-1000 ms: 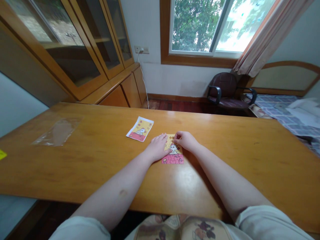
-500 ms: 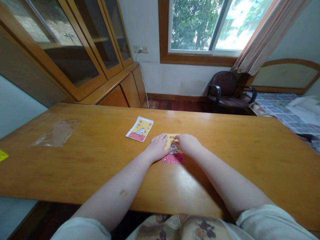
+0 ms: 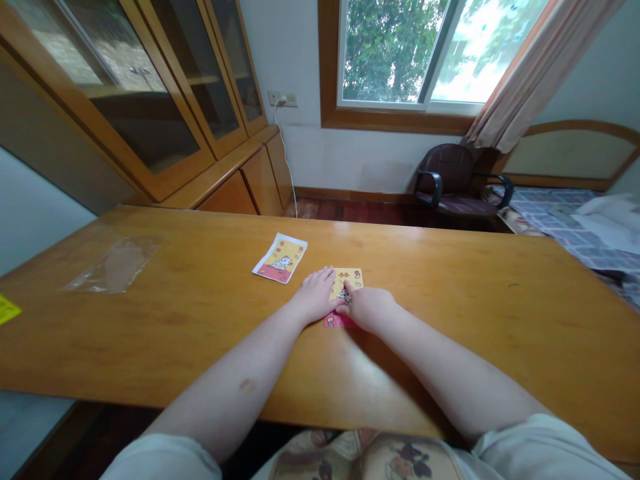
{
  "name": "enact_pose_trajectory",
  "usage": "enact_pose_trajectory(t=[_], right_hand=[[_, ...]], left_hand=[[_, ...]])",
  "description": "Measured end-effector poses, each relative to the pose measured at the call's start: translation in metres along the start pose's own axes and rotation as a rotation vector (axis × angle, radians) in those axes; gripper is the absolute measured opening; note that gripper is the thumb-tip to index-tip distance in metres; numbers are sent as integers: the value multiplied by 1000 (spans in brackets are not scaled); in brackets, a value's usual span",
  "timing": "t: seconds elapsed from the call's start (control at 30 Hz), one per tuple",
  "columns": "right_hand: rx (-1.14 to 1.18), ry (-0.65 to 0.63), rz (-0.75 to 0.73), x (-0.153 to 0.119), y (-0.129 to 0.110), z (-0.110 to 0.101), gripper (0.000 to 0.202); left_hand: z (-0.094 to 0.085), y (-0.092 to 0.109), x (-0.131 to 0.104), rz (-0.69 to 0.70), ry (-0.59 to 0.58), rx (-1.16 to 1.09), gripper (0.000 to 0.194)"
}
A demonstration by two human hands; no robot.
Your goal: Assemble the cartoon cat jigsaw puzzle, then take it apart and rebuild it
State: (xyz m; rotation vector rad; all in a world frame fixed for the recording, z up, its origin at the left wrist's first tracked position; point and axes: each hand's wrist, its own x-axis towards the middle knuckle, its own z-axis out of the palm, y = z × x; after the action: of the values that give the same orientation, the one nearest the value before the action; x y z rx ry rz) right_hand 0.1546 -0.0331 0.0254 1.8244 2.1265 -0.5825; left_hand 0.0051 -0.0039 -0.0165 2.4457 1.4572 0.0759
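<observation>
A small jigsaw puzzle [image 3: 354,275] lies on the table, yellow above and pink below, with a white cartoon animal in the middle. Near its top edge, a piece-shaped gap shows brown. My left hand [image 3: 316,295] rests flat and open over the puzzle's left side, thumb reaching onto the picture. On the middle of the puzzle, the index finger of my right hand [image 3: 371,308] is stretched out and touches the picture. Its thumb is apart from that finger, close to my left thumb, and its other fingers are curled underneath, partly hidden. I see nothing held in either hand.
Left of the puzzle lies a white-edged card [image 3: 281,258] with a similar picture. A clear plastic bag [image 3: 116,265] is farther left on the wooden table [image 3: 200,320], and something yellow [image 3: 9,309] shows at the left edge. Beyond the table stands an armchair [image 3: 447,177].
My right hand has moved slightly down and left, from the puzzle's upper part to its middle, uncovering the upper right corner. My left hand has stayed in place.
</observation>
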Motion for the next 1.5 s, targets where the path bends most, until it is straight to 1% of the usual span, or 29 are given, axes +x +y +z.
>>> enact_pose_trajectory(t=[0.2, 0.43, 0.57, 0.7, 0.83, 0.9, 1.07, 1.33, 1.43, 1.5], right_hand=[[-47, 31, -34, 2, 1, 0, 81], [-45, 50, -48, 4, 3, -2, 88], [-43, 49, -48, 6, 4, -2, 87], [-34, 49, -56, 5, 3, -3, 87], [-40, 79, -42, 4, 5, -4, 86], [-43, 89, -25, 6, 6, -5, 84], [-61, 66, -21, 10, 10, -4, 83], [-85, 102, -33, 13, 7, -4, 85], [-88, 115, -51, 14, 6, -5, 82], [-89, 120, -65, 16, 7, -6, 80]], left_hand=[[1, -1, 1, 0, -11, 25, 76], [0, -2, 1, -3, -19, 27, 77], [1, -2, 1, -1, -10, 25, 74], [2, -2, 1, 12, 29, 16, 68], [3, -3, 0, 28, 35, 30, 63], [3, -3, 0, 34, 30, 37, 63], [2, -2, 0, 30, 26, 34, 64], [3, 3, 4, -27, 26, 18, 48], [3, 3, 7, -46, 27, 4, 43], [3, 1, 9, -50, 47, 0, 39]])
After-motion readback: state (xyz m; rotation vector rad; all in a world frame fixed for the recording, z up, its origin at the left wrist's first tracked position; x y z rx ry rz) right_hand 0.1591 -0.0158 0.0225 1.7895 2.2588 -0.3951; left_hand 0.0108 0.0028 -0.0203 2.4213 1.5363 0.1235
